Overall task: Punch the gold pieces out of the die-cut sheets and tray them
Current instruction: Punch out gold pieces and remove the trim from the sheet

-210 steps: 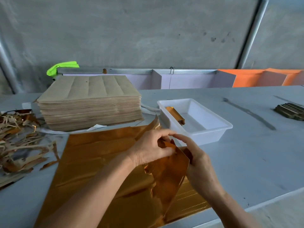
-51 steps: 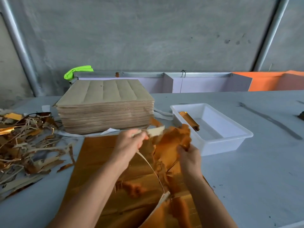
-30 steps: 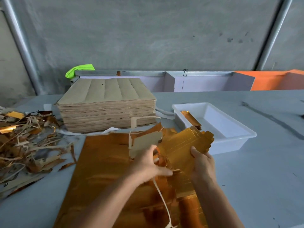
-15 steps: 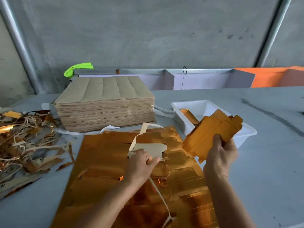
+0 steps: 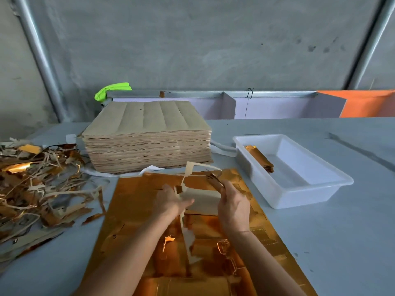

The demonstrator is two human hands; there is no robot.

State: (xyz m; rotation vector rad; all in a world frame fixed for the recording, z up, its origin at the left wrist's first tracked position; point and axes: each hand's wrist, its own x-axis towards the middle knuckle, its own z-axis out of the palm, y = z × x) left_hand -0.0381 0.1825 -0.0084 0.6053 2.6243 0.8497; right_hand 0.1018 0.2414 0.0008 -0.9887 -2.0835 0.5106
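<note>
A gold die-cut sheet (image 5: 136, 201) lies flat on the table in front of me. Above its far half I hold a partly torn piece (image 5: 203, 199), pale back side up, with thin waste strips (image 5: 184, 229) trailing from it. My left hand (image 5: 171, 202) grips the piece's left side. My right hand (image 5: 234, 207) pinches its right end, where gold tabs (image 5: 215, 181) stick up. The white tray (image 5: 299, 197) stands to the right, with a stack of gold pieces (image 5: 259, 158) leaning at its left end.
A thick stack of brown-backed sheets (image 5: 145, 135) sits behind the gold sheet. A pile of torn waste strips (image 5: 36, 184) covers the table's left side. A bright green cloth (image 5: 111, 89) lies on a rail at the back wall.
My right hand carried a bunch of gold pieces over to the tray and has come back without it. It now holds the torn piece together with my left hand.
</note>
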